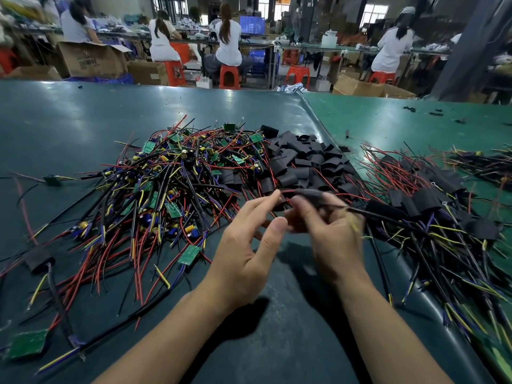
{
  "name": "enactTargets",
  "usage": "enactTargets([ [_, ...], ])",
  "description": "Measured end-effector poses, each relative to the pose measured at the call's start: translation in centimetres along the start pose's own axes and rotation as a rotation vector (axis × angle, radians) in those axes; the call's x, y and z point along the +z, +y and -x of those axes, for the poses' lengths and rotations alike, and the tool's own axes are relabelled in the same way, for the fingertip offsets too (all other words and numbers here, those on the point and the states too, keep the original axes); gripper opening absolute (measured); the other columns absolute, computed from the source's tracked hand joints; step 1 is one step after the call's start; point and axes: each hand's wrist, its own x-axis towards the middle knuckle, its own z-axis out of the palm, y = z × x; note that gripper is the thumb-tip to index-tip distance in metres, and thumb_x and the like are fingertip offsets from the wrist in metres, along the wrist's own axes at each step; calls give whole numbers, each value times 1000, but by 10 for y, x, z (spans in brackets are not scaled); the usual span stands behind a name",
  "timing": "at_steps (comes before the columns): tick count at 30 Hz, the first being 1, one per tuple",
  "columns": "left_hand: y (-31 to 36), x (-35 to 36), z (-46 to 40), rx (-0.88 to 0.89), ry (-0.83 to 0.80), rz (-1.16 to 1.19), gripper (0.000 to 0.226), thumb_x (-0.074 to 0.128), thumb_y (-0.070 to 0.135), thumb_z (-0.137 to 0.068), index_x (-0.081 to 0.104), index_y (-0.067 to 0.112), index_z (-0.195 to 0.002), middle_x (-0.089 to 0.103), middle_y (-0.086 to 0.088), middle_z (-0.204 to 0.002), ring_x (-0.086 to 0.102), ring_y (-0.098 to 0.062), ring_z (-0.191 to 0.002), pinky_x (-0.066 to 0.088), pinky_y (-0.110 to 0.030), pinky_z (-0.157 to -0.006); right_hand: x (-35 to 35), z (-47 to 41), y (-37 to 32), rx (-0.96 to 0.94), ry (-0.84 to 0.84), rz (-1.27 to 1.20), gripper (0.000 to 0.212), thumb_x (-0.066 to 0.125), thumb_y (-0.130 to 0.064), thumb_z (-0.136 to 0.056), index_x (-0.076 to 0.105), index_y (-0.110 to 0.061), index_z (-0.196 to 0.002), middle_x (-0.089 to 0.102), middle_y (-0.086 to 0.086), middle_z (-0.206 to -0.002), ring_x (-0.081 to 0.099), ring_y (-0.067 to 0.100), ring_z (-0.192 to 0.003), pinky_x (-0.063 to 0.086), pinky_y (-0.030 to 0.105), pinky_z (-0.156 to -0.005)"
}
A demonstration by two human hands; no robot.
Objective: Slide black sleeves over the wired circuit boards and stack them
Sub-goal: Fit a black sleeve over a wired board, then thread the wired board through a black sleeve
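Note:
A big tangle of bare wired circuit boards, green with red, black, yellow and blue leads, lies left of centre. Behind my hands sits a heap of loose black sleeves. To the right spreads the pile of sleeved boards. My right hand, blurred by motion, grips a wired piece whose black lead runs off to the right. My left hand hovers beside it with fingers spread and relaxed, its fingertip near a red wire; I cannot tell whether it touches.
The work lies on a green table mat with a raised seam running toward the back. A lone sleeved board and a larger green board lie at the left. Seated workers and red stools are beyond the table.

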Motion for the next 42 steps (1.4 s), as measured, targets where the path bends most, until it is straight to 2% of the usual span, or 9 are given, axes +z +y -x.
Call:
enactTargets([
  [4,-2,-4,-2,-4,82,-55,41,42,40,-97,64,14,-120,62,4,-111,63,-12,-92,51,-27,-81,-32,-20,-8,54,588,-413,22,72,-25,-88,65,-4,-85,76,7,-80,73,17,-65,56,19,-57],
  [7,-5,-8,-4,29,141,-198,36,45,38,-96,69,13,-107,65,8,-95,60,-8,-82,47,-21,-74,-45,-26,-3,161,706,-485,20,67,-20,-93,65,0,-91,74,12,-91,73,17,-65,55,18,-57],
  [13,-13,-22,-8,40,200,-775,24,58,33,-88,73,15,-93,68,1,-87,58,-27,-82,45,-41,-74,-31,-22,9,223,491,-213,34,54,-27,-101,66,-6,-77,70,5,-59,64,14,-45,47,20,-38],
  [20,-34,-58,-17,-469,233,-1137,32,64,36,-87,72,9,-102,60,-14,-109,49,-38,-104,39,-46,-84,-11,-11,14,39,324,84,44,53,-33,-101,65,-7,-69,61,7,-46,49,13,-33,40,20,-34],
  [28,-37,-62,-20,-490,237,-1097,35,61,51,-88,75,20,-97,63,-7,-99,58,-32,-97,41,-41,-83,-12,-9,14,28,305,122,43,53,-31,-101,66,-4,-70,60,5,-44,47,11,-33,38,18,-35],
  [35,-10,-52,-19,-242,586,-682,25,46,37,-88,54,15,-78,57,-3,-80,51,-28,-67,30,-31,-62,-12,-9,22,-69,256,291,38,56,-34,-99,68,-17,-68,63,3,-48,56,12,-40,44,24,-45],
  [38,4,-34,-10,19,423,-505,19,48,36,-83,48,20,-73,46,7,-66,40,-14,-55,29,-25,-56,-6,-4,25,-152,0,363,15,67,-25,-92,68,-39,-98,69,0,-63,62,10,-53,47,25,-53],
  [40,8,-19,-2,141,257,-407,19,54,31,-80,50,16,-69,45,8,-63,38,-11,-51,33,-24,-52,-6,-5,29,-211,-217,477,67,76,-21,-83,43,-56,-131,69,-7,-82,62,6,-62,47,17,-58],
  [42,8,-7,4,237,65,-295,19,59,25,-78,52,12,-67,51,3,-65,45,-15,-53,42,-29,-50,-6,-6,29,-229,-338,521,79,73,-29,-77,35,-55,-141,64,-9,-98,60,6,-72,45,13,-66],
])
